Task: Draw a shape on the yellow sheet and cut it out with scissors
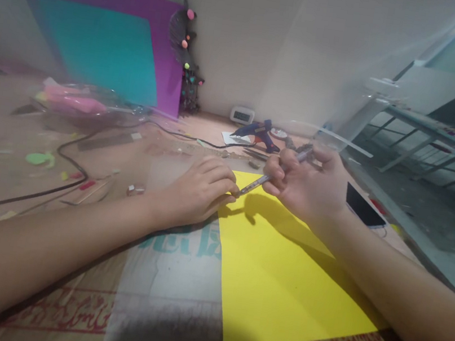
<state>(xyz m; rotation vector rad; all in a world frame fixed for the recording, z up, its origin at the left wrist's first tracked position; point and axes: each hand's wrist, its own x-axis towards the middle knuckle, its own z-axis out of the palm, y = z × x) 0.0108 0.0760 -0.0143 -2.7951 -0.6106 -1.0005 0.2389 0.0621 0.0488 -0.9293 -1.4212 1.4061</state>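
My right hand (309, 182) grips a slim, partly clear pen (254, 185) above the far part of a yellow paper sheet (288, 276). The pen slants down to the left. At its lower end are the pinched fingertips of my left hand (208, 187); whether they hold the pen's tip or a small cap is hidden. The left hand hovers or rests by the yellow sheet's upper left corner, over a pale see-through sheet (176, 282) lying beside it. Shadows of the hands and pen fall on the yellow paper.
At the back stand a glue gun (256, 132), a small digital clock (242, 115) and purple (169, 59) and turquoise (104, 49) boards. A black cord (65, 155) crosses the left side among scraps. A phone (365, 207) lies by the right table edge.
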